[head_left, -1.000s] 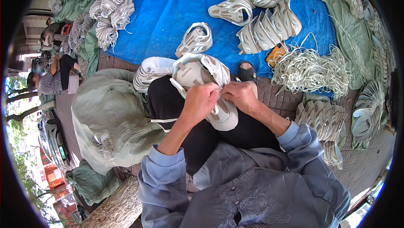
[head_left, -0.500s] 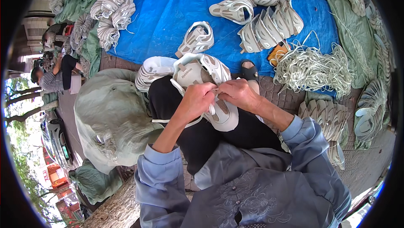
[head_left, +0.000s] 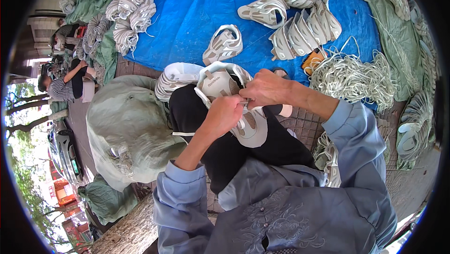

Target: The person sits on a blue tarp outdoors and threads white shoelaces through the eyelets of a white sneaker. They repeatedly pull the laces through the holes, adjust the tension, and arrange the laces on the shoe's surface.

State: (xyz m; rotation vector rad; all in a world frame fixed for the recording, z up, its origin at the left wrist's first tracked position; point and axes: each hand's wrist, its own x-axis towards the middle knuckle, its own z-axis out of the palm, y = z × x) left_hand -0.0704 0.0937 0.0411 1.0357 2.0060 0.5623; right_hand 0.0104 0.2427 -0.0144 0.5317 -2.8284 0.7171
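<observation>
Beige-and-white shoe upper [head_left: 253, 134] sits on the lap, center frame. Long axis runs upper left to lower right, collar at upper left, toe at lower right. Left hand [head_left: 225, 115] meets it from lower left, right hand [head_left: 268, 89] from upper right; both at the throat, neither nearer. Fingers pinched narrow, apparently on a white lace [head_left: 241, 124]; tips overlap, exact grip can't be told. Toe lies just below the fingertips.
</observation>
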